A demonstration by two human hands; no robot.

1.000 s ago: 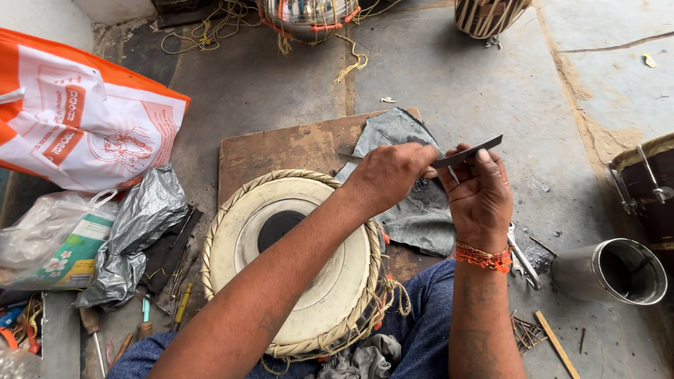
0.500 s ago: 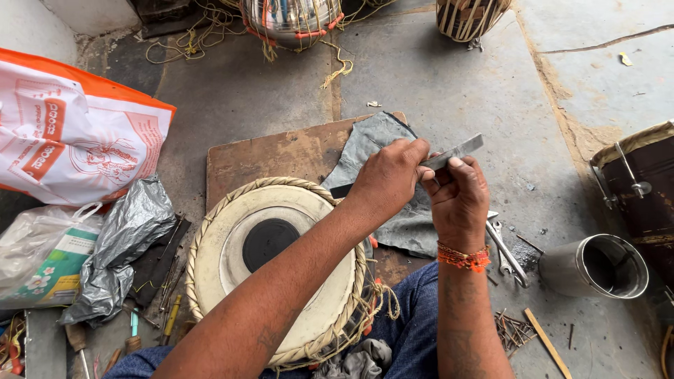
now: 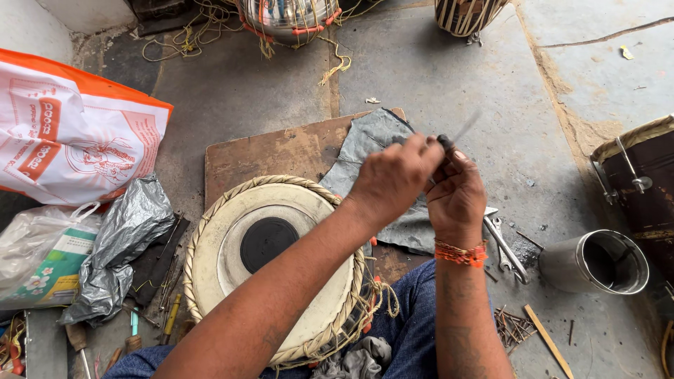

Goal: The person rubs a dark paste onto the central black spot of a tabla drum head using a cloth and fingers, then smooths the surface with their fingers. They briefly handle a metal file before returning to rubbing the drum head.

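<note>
A round drum point(image 3: 270, 263) with a cream skin and a black centre patch rests against my lap, rimmed with braided cord. Above its right edge my left hand point(image 3: 390, 179) and my right hand point(image 3: 456, 193) meet, both closed on a thin flat metal strip point(image 3: 463, 130) that shows blurred above the fingers. An orange thread band circles my right wrist. Under the hands lies a grey cloth point(image 3: 382, 161) on a wooden board point(image 3: 281, 151).
A steel cup point(image 3: 597, 263) lies on its side at right beside a dark drum point(image 3: 642, 182). Spanners point(image 3: 502, 242) and nails sit near my right knee. An orange-and-white bag point(image 3: 70, 137), plastic bags and hand tools point(image 3: 161, 295) lie at left. More drums stand at the far edge.
Both hands have stayed together on the metal strip while working it; the strip now looks blurred and tilted more upright. The camera view shifted slightly.
</note>
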